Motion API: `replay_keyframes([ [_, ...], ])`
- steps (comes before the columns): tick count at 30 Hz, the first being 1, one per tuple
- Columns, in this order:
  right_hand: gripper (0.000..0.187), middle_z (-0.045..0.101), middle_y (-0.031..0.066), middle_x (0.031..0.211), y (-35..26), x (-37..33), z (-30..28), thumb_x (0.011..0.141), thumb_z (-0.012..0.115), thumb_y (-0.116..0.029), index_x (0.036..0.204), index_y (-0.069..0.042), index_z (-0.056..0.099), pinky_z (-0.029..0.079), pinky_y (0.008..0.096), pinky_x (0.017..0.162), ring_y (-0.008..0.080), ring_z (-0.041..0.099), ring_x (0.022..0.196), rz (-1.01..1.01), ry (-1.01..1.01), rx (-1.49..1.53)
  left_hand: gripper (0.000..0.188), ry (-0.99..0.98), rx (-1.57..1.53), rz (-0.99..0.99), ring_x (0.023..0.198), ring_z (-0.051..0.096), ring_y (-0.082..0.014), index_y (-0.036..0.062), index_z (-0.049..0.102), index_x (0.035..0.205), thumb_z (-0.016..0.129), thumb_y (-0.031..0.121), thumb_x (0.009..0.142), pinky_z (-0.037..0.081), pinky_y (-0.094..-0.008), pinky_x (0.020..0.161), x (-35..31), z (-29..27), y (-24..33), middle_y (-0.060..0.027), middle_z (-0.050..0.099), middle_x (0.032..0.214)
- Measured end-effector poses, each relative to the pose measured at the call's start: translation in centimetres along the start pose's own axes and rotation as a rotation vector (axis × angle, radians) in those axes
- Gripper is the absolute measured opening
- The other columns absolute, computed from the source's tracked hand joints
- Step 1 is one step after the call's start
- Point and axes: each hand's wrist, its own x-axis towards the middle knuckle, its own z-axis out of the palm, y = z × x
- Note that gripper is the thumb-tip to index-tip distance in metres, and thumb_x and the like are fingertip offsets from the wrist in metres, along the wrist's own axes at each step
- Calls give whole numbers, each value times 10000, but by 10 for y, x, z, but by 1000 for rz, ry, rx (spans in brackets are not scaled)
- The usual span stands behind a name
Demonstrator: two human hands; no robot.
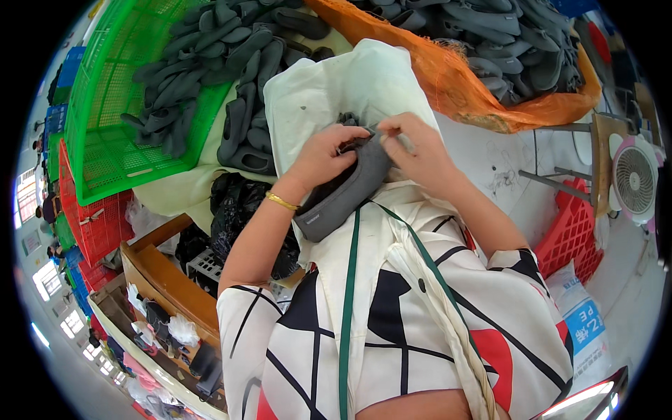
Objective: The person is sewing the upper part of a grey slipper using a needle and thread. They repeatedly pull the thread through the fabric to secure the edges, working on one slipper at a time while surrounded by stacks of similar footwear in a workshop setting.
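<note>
A dark grey slip-on shoe (343, 199) lies slanted across my lap, its opening turned toward the upper left. My left hand (323, 159) is closed on the shoe's rim by the opening, fingers curled over the edge. At the shoe's far end my right hand (418, 150) has thumb and fingertips pinched together, close to my left fingertips. Whatever is between those right fingertips is too small to make out. Under the hands and the shoe is a white cloth (336, 80) spread over my lap. Some dark grey scraps (348, 119) show just beyond my left fingers.
A green plastic crate (105, 126) with many grey shoes stands at the left, more shoes (245, 133) beside it. An orange sack (455, 84) of shoes lies far right. Black plastic bags (241, 210) and a wooden drawer (168, 280) are left; a fan (635, 175) stands right.
</note>
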Motion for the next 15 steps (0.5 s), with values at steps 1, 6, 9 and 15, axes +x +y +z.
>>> replay_keyframes([
  [1,127,604,26,894,1,1,-11,992,553,-47,1097,-28,624,494,249,765,100,591,843,-15,29,-54,301,-27,-20,-37,842,622,-192,83,665,1128,681,53,829,519,-313,733,1,-6,8,-41,652,975],
  [6,130,637,39,899,-16,2,-42,975,549,-18,1080,-25,627,510,254,784,102,614,850,233,-7,249,136,186,-11,-50,701,536,-62,6,699,975,690,124,910,467,-228,642,5,-13,18,5,635,825],
  [9,116,649,36,895,-48,-1,-39,976,543,-18,1056,-26,626,512,256,767,92,618,833,223,-97,453,307,107,-3,-266,536,545,-155,-11,697,766,674,260,907,455,-322,547,15,-10,55,-75,615,611],
  [15,78,667,35,833,-71,-2,-41,952,570,-36,1000,-48,630,514,254,749,96,647,794,237,-646,458,318,-96,320,-268,590,630,-338,-12,706,731,714,294,817,484,-396,569,23,-2,54,-179,650,648],
])
